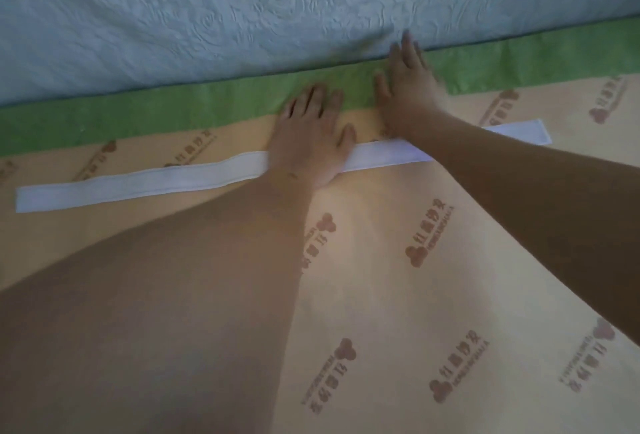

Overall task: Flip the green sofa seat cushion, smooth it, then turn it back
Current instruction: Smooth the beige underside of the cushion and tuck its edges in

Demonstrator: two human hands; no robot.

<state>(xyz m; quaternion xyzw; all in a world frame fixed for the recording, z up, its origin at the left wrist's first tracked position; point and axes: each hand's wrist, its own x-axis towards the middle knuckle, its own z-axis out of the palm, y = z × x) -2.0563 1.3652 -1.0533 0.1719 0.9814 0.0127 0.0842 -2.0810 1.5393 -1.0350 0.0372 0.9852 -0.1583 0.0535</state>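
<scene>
The sofa seat cushion (433, 295) lies with its beige, logo-printed underside up, filling the lower part of the head view. Its green edge band (138, 111) runs along the far side. A white fabric strip (138, 184) crosses the beige surface. My left hand (311, 135) lies flat on the beige fabric and the strip, fingers reaching onto the green band. My right hand (408, 87) presses flat on the green band, fingertips at the seam with the pale cover behind.
A pale blue-grey quilted cover (242, 7) with an embossed floral pattern fills the top of the view, directly behind the cushion's green edge.
</scene>
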